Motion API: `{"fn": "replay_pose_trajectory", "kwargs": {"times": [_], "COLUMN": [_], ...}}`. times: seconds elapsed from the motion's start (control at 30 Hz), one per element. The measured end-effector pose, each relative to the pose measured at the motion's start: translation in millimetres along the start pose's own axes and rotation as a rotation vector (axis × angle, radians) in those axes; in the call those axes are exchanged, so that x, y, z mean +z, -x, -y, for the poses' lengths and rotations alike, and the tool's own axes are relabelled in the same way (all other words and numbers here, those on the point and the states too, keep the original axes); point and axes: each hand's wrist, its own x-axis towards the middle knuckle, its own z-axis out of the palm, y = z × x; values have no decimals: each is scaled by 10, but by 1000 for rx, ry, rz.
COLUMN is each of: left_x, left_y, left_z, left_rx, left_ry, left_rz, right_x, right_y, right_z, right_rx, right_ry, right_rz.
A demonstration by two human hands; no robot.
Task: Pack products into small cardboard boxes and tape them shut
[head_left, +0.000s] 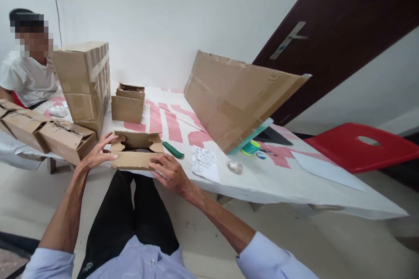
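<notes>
An open cardboard box [131,160] sits at the table's front edge, right before me, its flaps raised. Something dark lies inside, too shadowed to name. My left hand [98,151] holds the box's left end, thumb on the front and fingers at the side flap. At the front right corner, my right hand [170,173] grips the box with bent fingers. Just right of the box lies a green-handled tool [173,150], perhaps a cutter. Beyond it are a sheet of paper with writing [205,163] and a roll of clear tape [235,166].
Stacked cartons [78,78] and a row of closed boxes [65,135] stand left. Another open box [127,109] is behind. A large cardboard panel [235,96] leans right, near a yellow-green tape roll [250,147] and red chair [366,144]. A person [28,74] sits far left.
</notes>
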Motion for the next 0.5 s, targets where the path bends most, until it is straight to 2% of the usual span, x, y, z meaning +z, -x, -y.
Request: {"fn": "replay_pose_trajectory", "kwargs": {"times": [0.1, 0.2, 0.33, 0.5], "left_x": [29, 66, 148, 269], "left_y": [-127, -145, 33, 235], "left_z": [34, 52, 49, 39], "left_rx": [15, 57, 127, 139], "left_ry": [-113, -176, -237, -241], "left_rz": [28, 26, -2, 3], "right_x": [-32, -85, -119, -98], "right_y": [-109, -222, -243, -219], "right_z": [-15, -27, -56, -96], "right_rx": [6, -3, 32, 45], "right_ry": [-1, -26, -37, -59], "right_rz": [7, 0, -12, 47]}}
